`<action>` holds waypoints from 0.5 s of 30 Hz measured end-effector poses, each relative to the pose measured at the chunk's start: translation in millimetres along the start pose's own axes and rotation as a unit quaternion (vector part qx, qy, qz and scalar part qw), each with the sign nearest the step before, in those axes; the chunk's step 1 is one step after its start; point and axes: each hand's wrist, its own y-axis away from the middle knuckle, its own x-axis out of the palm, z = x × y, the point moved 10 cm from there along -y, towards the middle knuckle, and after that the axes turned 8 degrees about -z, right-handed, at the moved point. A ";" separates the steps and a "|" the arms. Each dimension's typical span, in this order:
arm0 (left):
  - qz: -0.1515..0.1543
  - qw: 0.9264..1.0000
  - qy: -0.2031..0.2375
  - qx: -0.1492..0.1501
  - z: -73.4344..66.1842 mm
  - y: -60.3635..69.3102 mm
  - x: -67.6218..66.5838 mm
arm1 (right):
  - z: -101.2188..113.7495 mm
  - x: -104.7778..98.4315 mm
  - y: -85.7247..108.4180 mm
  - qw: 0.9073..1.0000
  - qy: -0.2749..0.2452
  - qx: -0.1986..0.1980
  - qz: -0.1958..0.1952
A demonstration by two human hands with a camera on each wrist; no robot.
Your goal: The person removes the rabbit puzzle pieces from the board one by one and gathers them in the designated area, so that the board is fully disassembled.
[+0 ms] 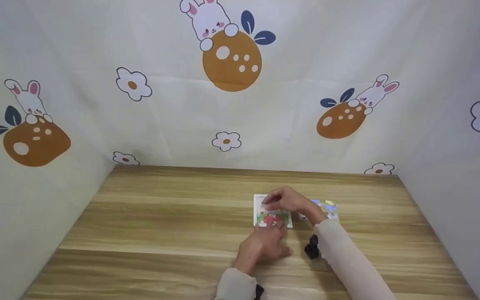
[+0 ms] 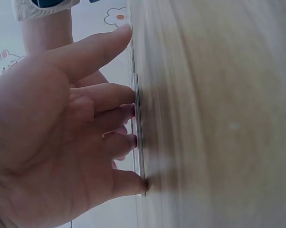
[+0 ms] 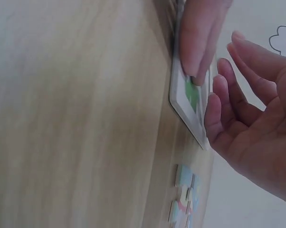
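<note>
A small white-bordered jigsaw board [image 1: 256, 210] lies flat on the wooden table, with red and green printed puzzle pieces [image 1: 270, 219] along its near part. The far part of its inside looks pale. My left hand [image 1: 265, 243] comes from the near side, its fingertips resting on the board's near edge and coloured strip. Over the far part hovers my right hand [image 1: 288, 201], fingers loosely bent. In the right wrist view, no piece shows between the fingers of that right hand [image 3: 257, 104], and a green patch [image 3: 192, 93] shows beside the left fingers.
Loose blue, yellow and pink jigsaw pieces [image 1: 331, 207] lie right of the board, partly behind my right wrist. The wooden table [image 1: 152, 216] is bounded by a cream curtain [image 1: 173, 121] printed with rabbits, oranges and flowers at the back and sides.
</note>
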 end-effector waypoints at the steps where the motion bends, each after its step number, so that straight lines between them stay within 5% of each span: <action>1: 0.000 1.000 -0.004 0.002 -0.4 0.4 0.0 | 0.0 2.6 -0.4 1.000 0.002 0.002 0.006; 15: -0.011 0.999 0.025 0.028 1.9 9.8 -3.6 | 1.0 16.0 -2.5 0.998 0.028 0.030 0.044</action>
